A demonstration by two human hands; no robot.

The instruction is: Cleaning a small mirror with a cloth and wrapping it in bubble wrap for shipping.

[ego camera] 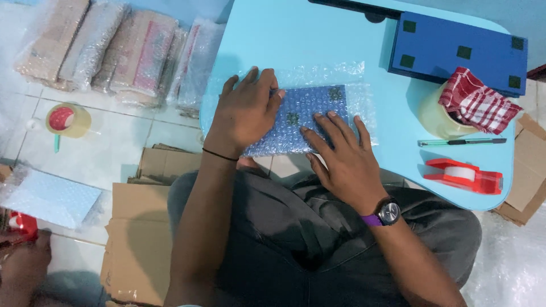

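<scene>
Both hands lie flat and spread, pinching nothing: the left hand pins the bubble wrap over the blue board, the right hand smoothing its near edge against the desk. The tape dispenser waits well right of that grip.

Left hand hides the wrapped blue board's end; another person's hand cut off.

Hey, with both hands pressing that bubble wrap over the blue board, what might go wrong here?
The bubble wrap is loose beyond the blue board and only the left hand and right hand hold it, so it may spring open. The red tape dispenser sits apart from both hands, so reaching for it may free the wrap. The board's near edge sits at the table edge and could slip off.
</scene>
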